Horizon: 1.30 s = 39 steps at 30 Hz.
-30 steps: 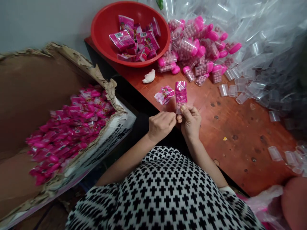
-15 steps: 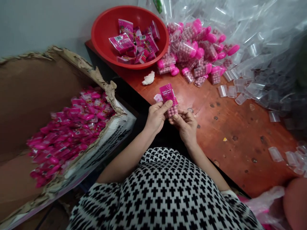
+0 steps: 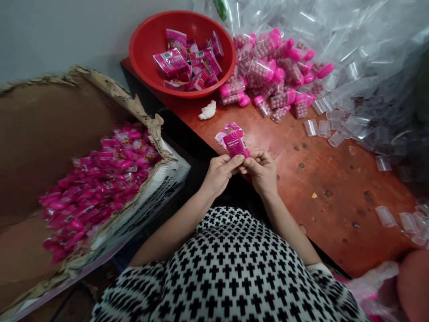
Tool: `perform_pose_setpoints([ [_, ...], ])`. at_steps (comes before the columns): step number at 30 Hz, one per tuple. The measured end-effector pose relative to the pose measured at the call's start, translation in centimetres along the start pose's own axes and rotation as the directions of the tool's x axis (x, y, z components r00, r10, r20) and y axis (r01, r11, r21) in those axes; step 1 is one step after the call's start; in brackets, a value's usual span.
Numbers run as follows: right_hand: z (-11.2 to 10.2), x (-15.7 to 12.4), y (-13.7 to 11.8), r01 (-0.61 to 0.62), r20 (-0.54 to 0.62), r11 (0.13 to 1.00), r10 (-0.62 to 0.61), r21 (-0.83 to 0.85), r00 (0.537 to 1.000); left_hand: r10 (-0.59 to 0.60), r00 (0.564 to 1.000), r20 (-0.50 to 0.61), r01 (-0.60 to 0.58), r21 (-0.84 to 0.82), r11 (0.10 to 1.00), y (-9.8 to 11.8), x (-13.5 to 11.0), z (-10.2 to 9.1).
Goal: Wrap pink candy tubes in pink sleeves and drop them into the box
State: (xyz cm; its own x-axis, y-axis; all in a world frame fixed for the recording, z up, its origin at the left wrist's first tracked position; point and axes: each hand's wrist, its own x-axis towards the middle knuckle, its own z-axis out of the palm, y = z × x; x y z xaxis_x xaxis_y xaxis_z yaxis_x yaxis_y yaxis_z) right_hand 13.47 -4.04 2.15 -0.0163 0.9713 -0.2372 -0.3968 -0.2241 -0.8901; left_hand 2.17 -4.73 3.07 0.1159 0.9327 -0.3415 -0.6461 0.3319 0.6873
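Observation:
At the table's near edge, a pink printed wrapper sleeve (image 3: 236, 145) is pinched between my two hands, its lower end at the fingertips. My left hand (image 3: 219, 172) closes on its lower left side, thumb on the front. My right hand (image 3: 263, 170) grips the lower right corner with thumb and fingers. The sleeve hides whatever is inside it. Just beyond lie more pink wrappers (image 3: 231, 128), partly covered by the held one. A white crumpled lump (image 3: 208, 110) rests on the table behind them.
A red bowl (image 3: 134, 56) with wrapped packs stands at the back left. Pink-capped candy jars (image 3: 263, 69) are heaped beside it. Clear plastic cups (image 3: 365, 127) spread along the right of the reddish table (image 3: 321, 179). On the left, a torn cardboard box (image 3: 167, 163) holds many pink packs.
The sleeve has come down over the clear container of pink candy balls, which no longer shows. My left hand has moved slightly lower. Both hands are now closer together.

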Motion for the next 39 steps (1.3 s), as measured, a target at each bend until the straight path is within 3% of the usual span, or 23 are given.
perform_pose_setpoints([
  [2,0.2,0.0,-0.5,-0.005,0.050,1.000,0.005,-0.002,0.999,0.079,0.996,-0.049,-0.080,-0.013,0.997,1.6,-0.7,-0.4],
  [4,0.2,0.0,-1.3,0.011,0.076,1.000,-0.009,-0.021,0.997,0.248,0.953,-0.176,-0.263,-0.062,0.963,3.7,-1.3,-1.2],
  [6,0.0,0.2,-2.1,0.038,0.065,0.997,-0.034,-0.064,0.997,0.446,0.829,-0.337,-0.496,-0.077,0.865,5.6,-1.6,-2.3],
  [7,-0.3,0.2,-2.4,0.050,0.047,0.995,-0.046,-0.089,0.998,0.512,0.766,-0.390,-0.566,-0.029,0.824,6.2,-1.4,-3.0],
  [8,-0.5,0.3,-2.6,0.058,0.024,0.992,-0.056,-0.109,0.998,0.548,0.740,-0.390,-0.574,0.060,0.817,6.5,-1.1,-3.6],
  [10,-0.9,0.5,-2.8,0.060,-0.013,0.989,-0.062,-0.137,0.998,0.641,0.722,-0.260,-0.520,0.408,0.751,6.1,0.1,-4.6],
  [11,-1.0,0.6,-2.8,0.054,-0.019,0.987,-0.058,-0.150,0.998,0.658,0.743,-0.122,-0.467,0.609,0.641,5.5,1.0,-5.0],
  [12,-1.1,0.6,-2.8,0.043,-0.015,0.985,-0.047,-0.170,0.999,0.632,0.774,0.044,-0.429,0.771,0.471,4.9,1.9,-5.2],
  [14,-1.1,0.8,-2.7,0.018,0.028,0.972,-0.011,-0.236,1.000,0.564,0.786,0.252,-0.414,0.893,0.179,3.5,3.8,-5.3],
  [16,-1.1,1.1,-2.8,0.013,0.081,0.949,0.014,-0.316,0.997,0.522,0.798,0.302,-0.388,0.920,0.061,2.5,5.2,-5.2],
  [24,-0.8,4.2,-2.8,0.113,0.180,0.877,-0.030,-0.468,0.983,0.579,0.789,0.205,-0.397,0.889,0.226,1.2,6.5,-5.5],
  [28,0.4,5.4,-2.0,0.132,0.091,0.914,-0.105,-0.383,0.990,0.633,0.755,0.169,-0.435,0.852,0.291,0.8,5.7,-4.6],
  [31,1.3,6.3,-1.8,0.128,0.072,0.961,-0.114,-0.245,0.991,0.623,0.764,0.167,-0.483,0.788,0.381,1.2,4.5,-3.2],
  [33,1.5,6.7,-2.2,0.102,0.108,0.978,-0.083,-0.180,0.991,0.588,0.802,0.103,-0.469,0.717,0.515,1.8,3.6,-2.5],
  [35,1.3,6.9,-2.9,0.065,0.180,0.984,-0.034,-0.165,0.983,0.489,0.872,-0.029,-0.382,0.586,0.715,2.5,3.1,-2.2],
  [37,1.0,7.1,-3.7,0.029,0.286,0.978,0.032,-0.207,0.958,0.274,0.959,-0.074,-0.219,0.421,0.880,3.2,3.0,-2.1],
  [39,0.6,7.3,-4.7,0.014,0.391,0.955,0.107,-0.295,0.914,0.058,0.998,-0.024,-0.048,0.324,0.945,3.5,3.1,-2.2],
])
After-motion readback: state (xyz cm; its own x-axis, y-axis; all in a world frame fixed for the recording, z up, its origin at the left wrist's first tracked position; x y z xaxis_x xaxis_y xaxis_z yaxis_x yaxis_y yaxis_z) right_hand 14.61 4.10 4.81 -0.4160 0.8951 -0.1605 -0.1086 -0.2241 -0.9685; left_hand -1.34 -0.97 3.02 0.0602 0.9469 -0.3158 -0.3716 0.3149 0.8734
